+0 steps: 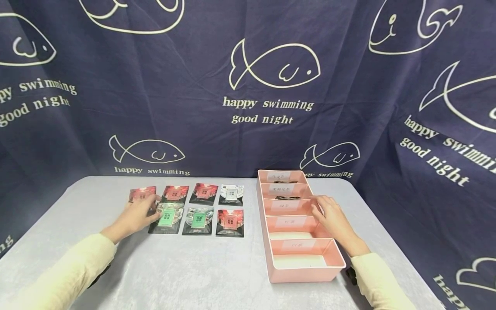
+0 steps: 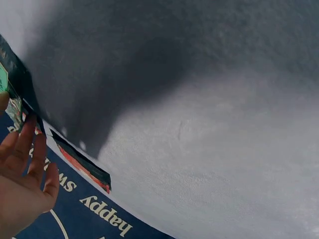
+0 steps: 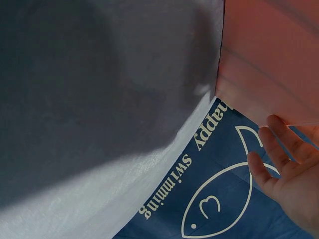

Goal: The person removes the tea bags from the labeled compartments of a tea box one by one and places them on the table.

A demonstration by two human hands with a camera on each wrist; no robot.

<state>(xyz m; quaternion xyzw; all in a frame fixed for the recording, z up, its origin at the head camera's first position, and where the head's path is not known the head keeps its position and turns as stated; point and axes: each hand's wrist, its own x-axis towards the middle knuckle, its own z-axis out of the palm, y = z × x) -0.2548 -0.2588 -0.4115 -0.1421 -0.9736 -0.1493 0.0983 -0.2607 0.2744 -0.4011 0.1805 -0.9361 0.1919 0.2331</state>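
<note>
My left hand pinches a green-labelled tea packet at its upper left edge. In the left wrist view, the thumb lies on the green label and the fingers are behind the packet. A red-labelled packet is partly hidden by this hand. My right hand rests at the right rim of a pink divided box, thumb over the edge. Relaxed fingers touch the outer wall near the rim in the right wrist view.
Beside the held packet lie another green-labelled packet, a red one and a white one. Two more red packets lie in the back row. Labelled dividers split the box; dark packets show in its two rear compartments.
</note>
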